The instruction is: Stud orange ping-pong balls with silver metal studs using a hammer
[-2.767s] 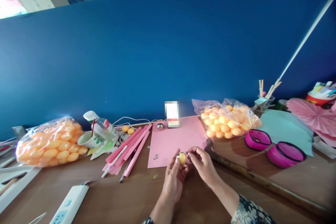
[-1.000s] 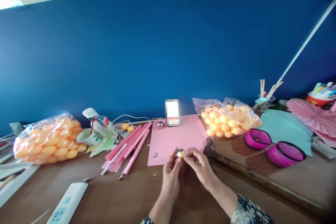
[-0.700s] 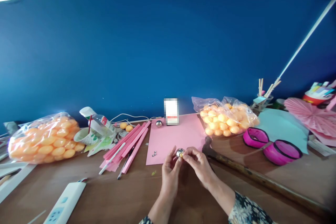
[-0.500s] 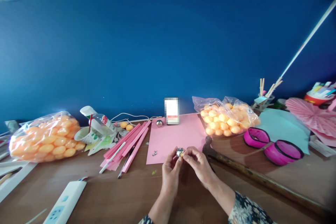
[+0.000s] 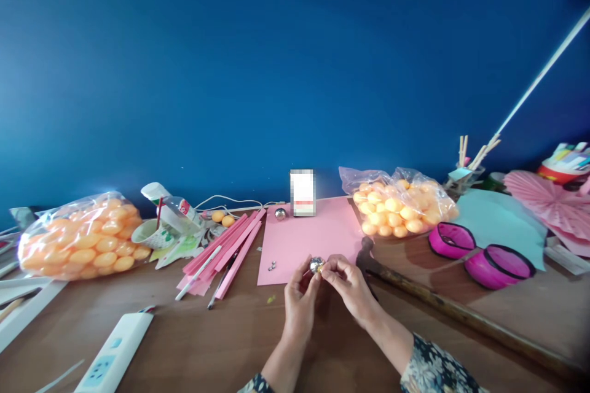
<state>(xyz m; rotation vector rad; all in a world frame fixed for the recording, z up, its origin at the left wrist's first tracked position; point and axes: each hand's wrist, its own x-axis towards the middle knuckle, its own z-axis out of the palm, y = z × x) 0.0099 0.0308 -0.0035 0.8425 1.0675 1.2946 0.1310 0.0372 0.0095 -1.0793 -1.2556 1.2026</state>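
Observation:
A shiny silver ball (image 5: 316,264) is pinched in the fingers of my left hand (image 5: 300,295), above the near edge of a pink sheet (image 5: 308,239). My right hand (image 5: 349,287) is closed at the ball's right side, thumb and forefinger pressed on a tiny yellow piece (image 5: 321,269) touching it. What exactly that piece is, I cannot make out. Another silver ball (image 5: 280,214) lies at the sheet's far left, and several small metal balls (image 5: 271,266) rest near its lower left corner.
A hammer (image 5: 442,304) lies right of my hands. Bags of orange balls stand left (image 5: 87,239) and right (image 5: 396,206). Pink paper strips (image 5: 225,252), a power strip (image 5: 115,353), magenta bands (image 5: 500,266) and a pixelated white card (image 5: 303,193) are around the table.
The view has shifted very slightly. Both hands keep their grip at the silver ball, with hardly any finger movement.

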